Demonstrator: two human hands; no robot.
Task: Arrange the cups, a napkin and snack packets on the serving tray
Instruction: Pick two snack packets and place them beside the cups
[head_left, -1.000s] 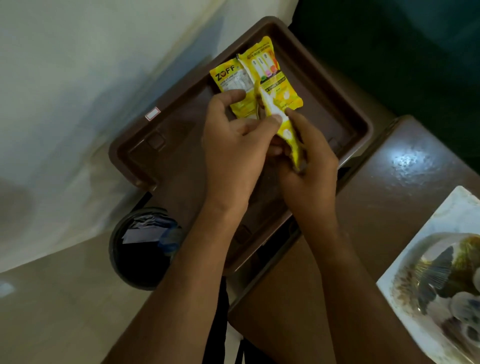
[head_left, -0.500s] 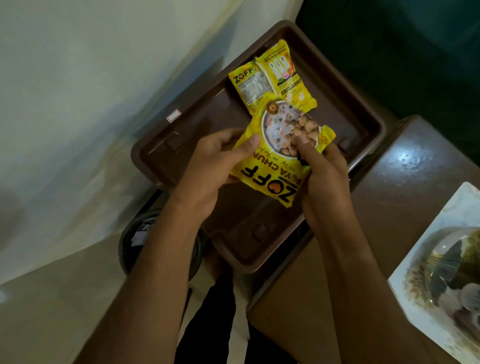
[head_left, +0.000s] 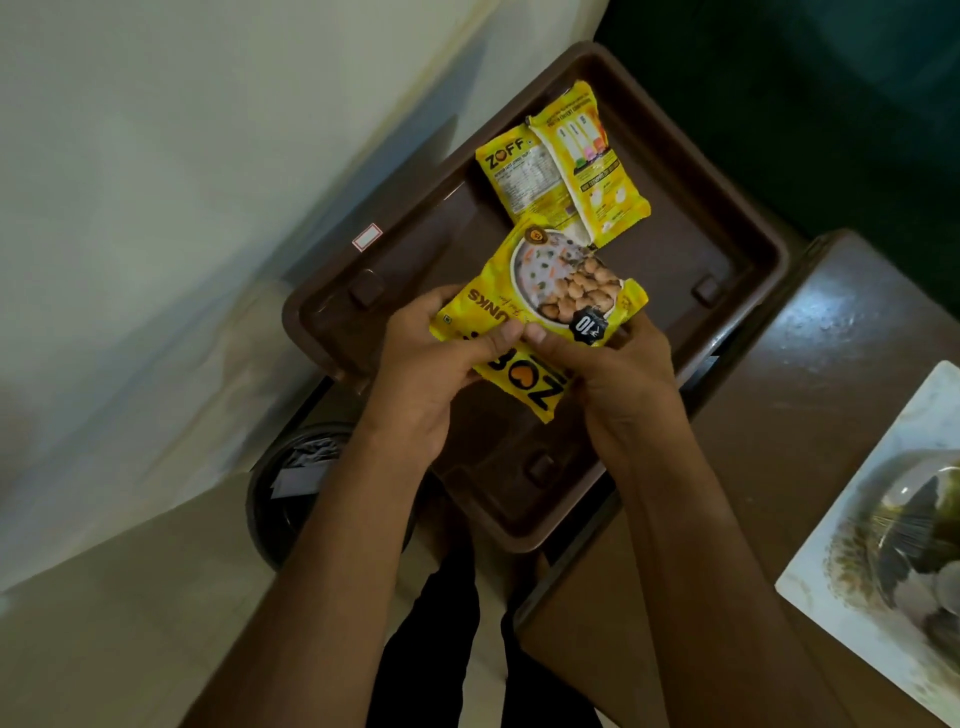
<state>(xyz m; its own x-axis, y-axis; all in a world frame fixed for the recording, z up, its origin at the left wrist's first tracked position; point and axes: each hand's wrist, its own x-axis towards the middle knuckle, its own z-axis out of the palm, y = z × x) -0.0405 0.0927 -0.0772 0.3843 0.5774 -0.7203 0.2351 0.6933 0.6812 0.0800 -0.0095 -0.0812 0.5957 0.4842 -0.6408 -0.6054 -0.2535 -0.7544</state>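
The brown serving tray (head_left: 737, 244) sits as before, one yellow packet (head_left: 566, 166) lying at its far end. The front packet (head_left: 540, 312) has been drawn nearer, overlapping the first less. The left hand (head_left: 431, 374) and right hand (head_left: 618, 369) grip its near edge, fingers beneath, thumbs meeting on top.

Dim room, light low. Pale wall (head_left: 182, 171) upper left, meeting beige floor (head_left: 114, 639) at lower left. Dark round bin (head_left: 291, 483) w/ paper scraps on floor nr wall. Glossy brown table (head_left: 810, 395) at right, w/ white picture board (head_left: 893, 561) lying at its rt edge. Dark green surface (head_left: 831, 104) upper right; can't tell what.
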